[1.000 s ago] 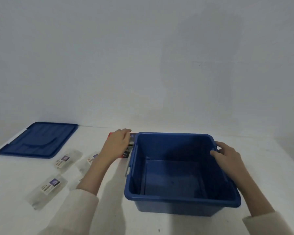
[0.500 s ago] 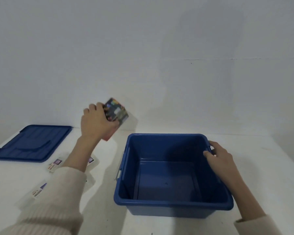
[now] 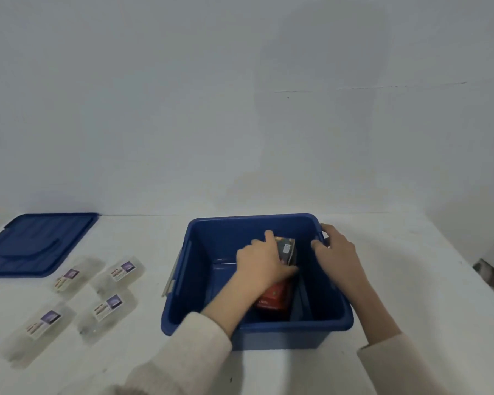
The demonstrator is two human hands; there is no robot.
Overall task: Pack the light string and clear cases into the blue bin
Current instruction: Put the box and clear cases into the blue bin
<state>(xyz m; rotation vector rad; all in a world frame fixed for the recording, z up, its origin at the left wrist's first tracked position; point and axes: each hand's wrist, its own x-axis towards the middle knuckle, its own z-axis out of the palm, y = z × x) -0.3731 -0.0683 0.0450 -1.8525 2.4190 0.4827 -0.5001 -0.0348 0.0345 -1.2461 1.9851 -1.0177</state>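
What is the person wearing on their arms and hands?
Both arms wear long cream-coloured sleeves of a soft, fuzzy knit; the left sleeve and the right sleeve stop short of the wrists. The left hand and right hand are bare: no gloves, and no rings or watch show.

The blue bin (image 3: 200,280) is moulded plastic, smooth, with a low sheen. The lid (image 3: 37,243) is the same plastic, with raised relief on top. The clear cases (image 3: 117,273) are cloudy translucent plastic; each carries a printed paper label (image 3: 122,270). The light string box (image 3: 277,295) is glossy printed card. The table (image 3: 411,280) surface is matt. The sleeves (image 3: 188,352) are knit cloth.
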